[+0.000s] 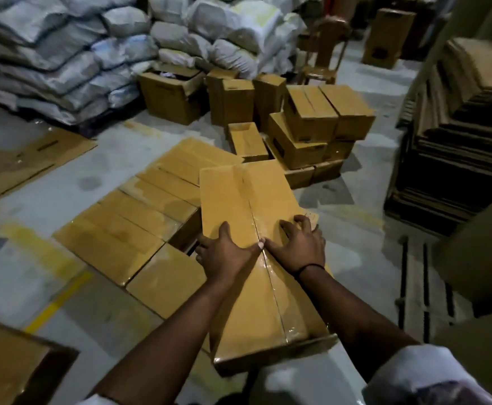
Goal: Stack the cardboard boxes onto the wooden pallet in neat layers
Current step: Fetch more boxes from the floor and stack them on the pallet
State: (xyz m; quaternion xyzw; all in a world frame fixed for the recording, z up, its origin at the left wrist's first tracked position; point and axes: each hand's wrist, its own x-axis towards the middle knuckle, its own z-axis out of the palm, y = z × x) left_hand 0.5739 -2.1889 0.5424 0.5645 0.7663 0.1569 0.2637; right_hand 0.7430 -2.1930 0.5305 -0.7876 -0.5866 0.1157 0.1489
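Right now both hands sit on the long box (247,206), palms down on its taped lid. My left hand (224,252) has its forefinger along the top and the other fingers hooked over the left edge. My right hand (297,247) bends its fingers over the right edge — the thumbs meet on the tape seam. Held across its width like that, I judge, the box can be steered and squared rather than just shoved. It lies slantwise, its far end over the bottom layer (139,217) of boxes, its near end sticking out towards me, so it isn't seated yet. The pallet itself I can't see — presumably it is beneath that layer. More boxes wait in a heap (312,127) beyond.
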